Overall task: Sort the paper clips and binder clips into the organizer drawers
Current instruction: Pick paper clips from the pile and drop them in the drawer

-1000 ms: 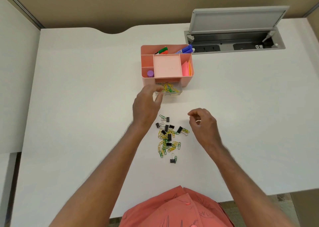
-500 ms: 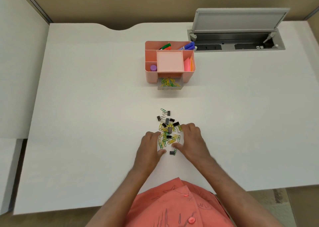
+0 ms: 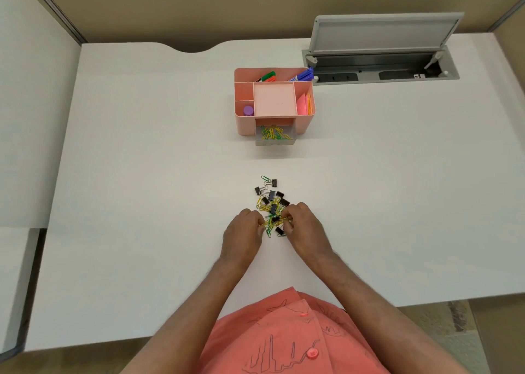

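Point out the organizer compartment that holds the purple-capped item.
The small front-left compartment of the pink organizer. The purple cap sits there alone; the other compartments hold markers, sticky notes or nothing.

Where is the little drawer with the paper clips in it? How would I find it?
Look for the pink organizer near the back of the white desk, just left of the open grey cable hatch. At the bottom of its front, a clear drawer is pulled out. It is the only see-through part, with yellow and green paper clips inside.
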`<action>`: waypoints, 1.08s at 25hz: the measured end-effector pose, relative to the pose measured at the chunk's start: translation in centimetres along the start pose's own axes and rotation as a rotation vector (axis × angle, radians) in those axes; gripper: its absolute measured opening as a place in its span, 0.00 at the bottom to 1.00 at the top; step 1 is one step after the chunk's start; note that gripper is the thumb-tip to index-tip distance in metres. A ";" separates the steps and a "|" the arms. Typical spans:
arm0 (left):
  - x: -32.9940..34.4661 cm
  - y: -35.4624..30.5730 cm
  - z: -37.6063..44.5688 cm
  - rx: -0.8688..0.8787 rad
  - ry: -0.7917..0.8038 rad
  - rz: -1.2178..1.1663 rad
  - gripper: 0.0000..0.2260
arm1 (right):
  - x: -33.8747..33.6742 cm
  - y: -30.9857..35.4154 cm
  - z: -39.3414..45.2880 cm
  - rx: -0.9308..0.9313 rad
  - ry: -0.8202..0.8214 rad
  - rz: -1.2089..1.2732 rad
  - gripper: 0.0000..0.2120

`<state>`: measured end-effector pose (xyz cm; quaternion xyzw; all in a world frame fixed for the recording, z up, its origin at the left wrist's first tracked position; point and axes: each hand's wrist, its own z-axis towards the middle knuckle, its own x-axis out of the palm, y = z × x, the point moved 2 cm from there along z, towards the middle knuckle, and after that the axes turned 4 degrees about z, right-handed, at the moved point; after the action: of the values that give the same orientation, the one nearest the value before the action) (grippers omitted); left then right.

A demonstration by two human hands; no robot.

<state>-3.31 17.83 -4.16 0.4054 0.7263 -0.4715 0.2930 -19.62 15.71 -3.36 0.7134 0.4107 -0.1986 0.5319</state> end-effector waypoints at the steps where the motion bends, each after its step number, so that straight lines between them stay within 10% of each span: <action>1: 0.0 -0.1 0.0 -0.004 0.003 -0.002 0.02 | 0.0 0.0 0.0 0.000 -0.003 0.003 0.09; 10: 0.5 -0.8 0.1 0.071 0.053 -0.038 0.18 | 0.5 0.2 -0.1 -0.008 0.056 0.038 0.20; 27: -0.7 0.0 1.0 -0.174 0.026 -0.387 0.04 | -1.8 -1.6 1.5 0.129 0.012 0.225 0.08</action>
<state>-2.90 16.70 -4.01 0.2376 0.8321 -0.4493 0.2217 -21.75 13.80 -3.59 0.7889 0.3177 -0.1593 0.5013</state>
